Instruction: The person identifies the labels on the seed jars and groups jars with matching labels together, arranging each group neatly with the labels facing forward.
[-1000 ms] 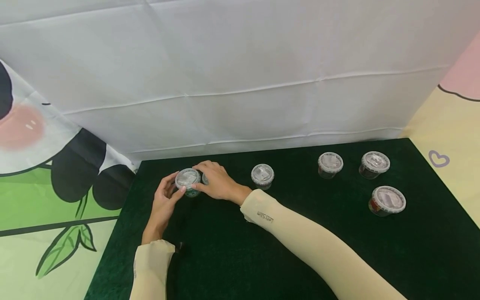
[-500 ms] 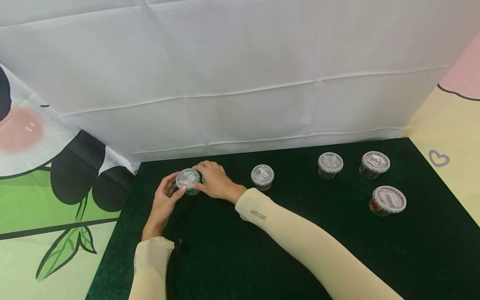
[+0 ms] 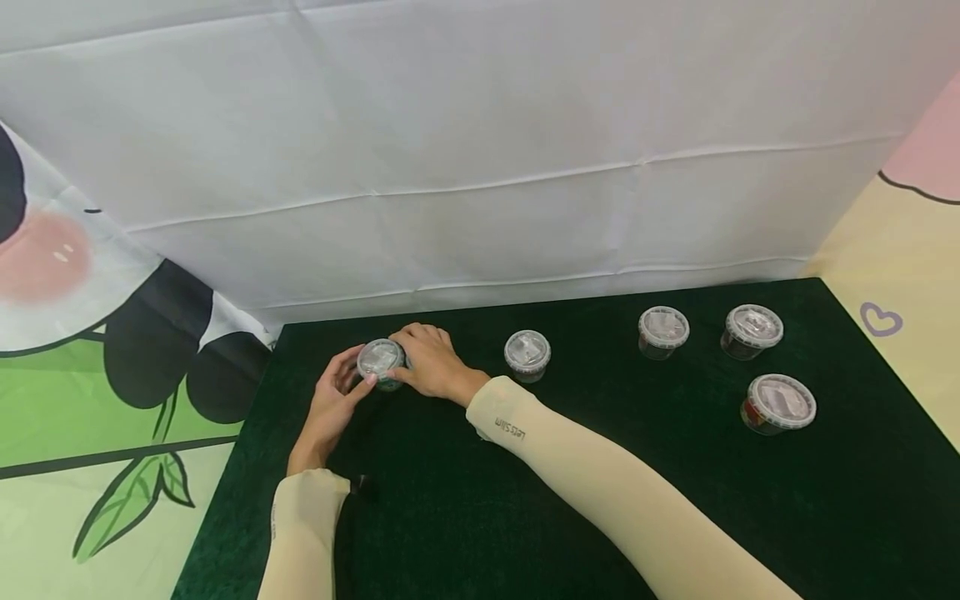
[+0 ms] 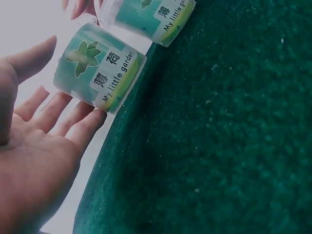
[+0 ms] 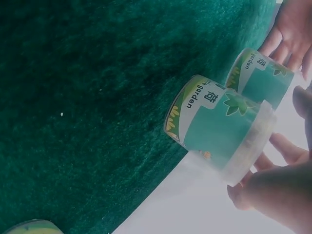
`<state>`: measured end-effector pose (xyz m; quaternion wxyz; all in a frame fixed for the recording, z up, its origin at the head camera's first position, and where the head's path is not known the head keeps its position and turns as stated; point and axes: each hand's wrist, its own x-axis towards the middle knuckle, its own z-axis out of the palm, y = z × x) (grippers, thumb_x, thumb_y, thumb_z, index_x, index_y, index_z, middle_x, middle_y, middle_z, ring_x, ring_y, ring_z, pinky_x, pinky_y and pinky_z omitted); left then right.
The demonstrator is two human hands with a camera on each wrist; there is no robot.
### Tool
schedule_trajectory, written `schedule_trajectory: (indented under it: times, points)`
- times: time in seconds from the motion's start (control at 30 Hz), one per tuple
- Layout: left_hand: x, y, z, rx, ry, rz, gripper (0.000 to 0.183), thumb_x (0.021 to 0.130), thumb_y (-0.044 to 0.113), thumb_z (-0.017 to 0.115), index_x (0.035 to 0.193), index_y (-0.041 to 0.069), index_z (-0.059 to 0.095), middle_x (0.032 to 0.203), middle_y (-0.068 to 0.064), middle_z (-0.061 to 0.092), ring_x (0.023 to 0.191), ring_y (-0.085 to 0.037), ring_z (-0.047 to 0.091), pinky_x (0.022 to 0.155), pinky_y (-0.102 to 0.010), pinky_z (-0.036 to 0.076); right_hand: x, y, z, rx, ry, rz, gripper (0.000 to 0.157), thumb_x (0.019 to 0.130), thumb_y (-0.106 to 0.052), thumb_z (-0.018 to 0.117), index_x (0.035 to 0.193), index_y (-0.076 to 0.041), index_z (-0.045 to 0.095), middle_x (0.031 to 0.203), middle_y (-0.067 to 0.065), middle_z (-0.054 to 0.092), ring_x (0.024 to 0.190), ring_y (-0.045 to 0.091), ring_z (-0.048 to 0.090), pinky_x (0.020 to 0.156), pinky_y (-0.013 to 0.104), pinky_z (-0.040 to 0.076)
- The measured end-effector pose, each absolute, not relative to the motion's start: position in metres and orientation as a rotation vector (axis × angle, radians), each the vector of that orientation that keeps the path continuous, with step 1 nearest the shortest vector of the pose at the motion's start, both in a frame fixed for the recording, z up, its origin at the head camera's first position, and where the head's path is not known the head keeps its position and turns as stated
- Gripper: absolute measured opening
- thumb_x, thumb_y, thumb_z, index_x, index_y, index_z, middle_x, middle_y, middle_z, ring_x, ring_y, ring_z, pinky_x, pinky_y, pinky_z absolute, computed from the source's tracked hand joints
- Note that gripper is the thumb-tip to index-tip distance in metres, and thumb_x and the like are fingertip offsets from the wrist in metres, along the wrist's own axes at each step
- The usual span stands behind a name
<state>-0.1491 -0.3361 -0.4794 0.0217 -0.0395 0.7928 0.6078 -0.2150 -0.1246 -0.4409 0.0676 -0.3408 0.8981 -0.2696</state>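
Note:
Two lidded clear tubs with green mint-leaf labels stand side by side at the table's far left. In the head view, the left tub [image 3: 380, 357] lies between my hands. Extended fingers of my left hand [image 3: 335, 402] touch its side, as the left wrist view shows, while the thumb stands apart near the lid. My right hand [image 3: 433, 362] grips the right tub [image 5: 222, 126] around its lid from above. From the head view that right tub is mostly hidden under the hand. The left wrist view shows both labels, on the left tub [image 4: 100, 68] and the right tub [image 4: 156, 17].
Another lidded tub [image 3: 527, 354] stands right of my right hand. Farther right are a back tub [image 3: 663, 332], a corner tub [image 3: 753, 330] and a nearer tub [image 3: 780, 403] with a reddish label. Dark green cloth [image 3: 465, 517] covers the table; a white sheet [image 3: 480, 208] hangs behind.
The left tub and my left hand have shifted slightly right, toward the tub under my right hand. My right forearm has swung a little left. The other tubs stay put.

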Motion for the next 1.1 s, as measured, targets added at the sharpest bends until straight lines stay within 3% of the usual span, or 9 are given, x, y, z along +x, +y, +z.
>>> schedule_trajectory:
  times: [0.63,0.93,1.1]
  points:
    - [-0.157,-0.339,-0.495,-0.102,2.353,1.943,0.065,0.11,0.013,0.058,0.165,0.006,0.024,0.173,-0.012,0.026,0.156,-0.03,0.031,0.108,-0.014,0.044,-0.218,-0.127,-0.445,-0.983,2.743,-0.703,0.058,0.105,-0.042,0.066,0.155,-0.016,0.052,0.158,0.007,0.048,0.147,0.028,0.041,0.127,0.05,0.022]
    - [-0.158,-0.339,-0.491,-0.122,2.353,1.93,0.064,0.111,0.011,0.055,0.166,0.007,0.023,0.174,-0.012,0.024,0.158,-0.031,0.029,0.127,-0.044,0.03,-0.219,-0.131,-0.441,-0.963,2.762,-0.636,0.059,0.106,-0.043,0.064,0.156,-0.016,0.051,0.159,0.007,0.047,0.146,0.027,0.042,0.126,0.049,0.023]
    - [-0.156,-0.338,-0.491,-0.156,2.379,1.927,0.066,0.111,0.013,0.056,0.167,0.007,0.021,0.175,-0.011,0.023,0.157,-0.03,0.028,0.129,-0.051,0.026,-0.217,-0.129,-0.441,-0.938,2.765,-0.668,0.061,0.106,-0.043,0.064,0.158,-0.015,0.049,0.16,0.008,0.047,0.147,0.027,0.042,0.125,0.049,0.025]
